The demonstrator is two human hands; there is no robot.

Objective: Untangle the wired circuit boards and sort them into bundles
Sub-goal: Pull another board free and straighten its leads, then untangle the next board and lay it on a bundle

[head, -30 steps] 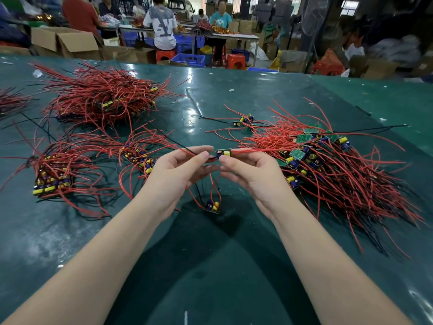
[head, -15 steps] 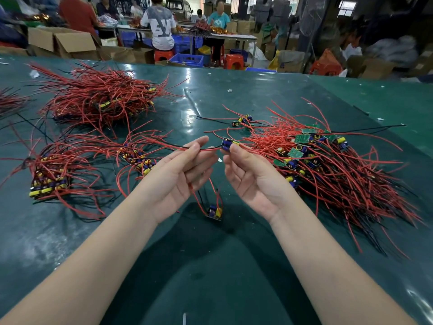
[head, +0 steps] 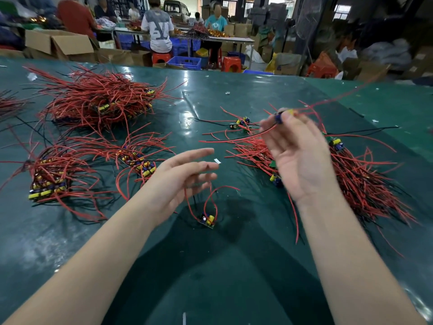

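My right hand is raised over the tangled pile of red-wired circuit boards on the right and pinches one small board with a blue and yellow part at its fingertips; its red wires trail away blurred. My left hand hovers with fingers straight and spread, holding nothing. Just below it a single wired board lies on the green table with its red wires looped upward. Sorted bundles lie to the left: one near the left edge, one beside my left hand.
A large heap of red wires sits at the back left, and a loose board lies at centre back. Beyond the table edge are cardboard boxes, red stools, a blue crate and seated people.
My right hand has lifted up and to the right, pulling its board away. My left hand has let go of the wire, opened and dropped slightly.
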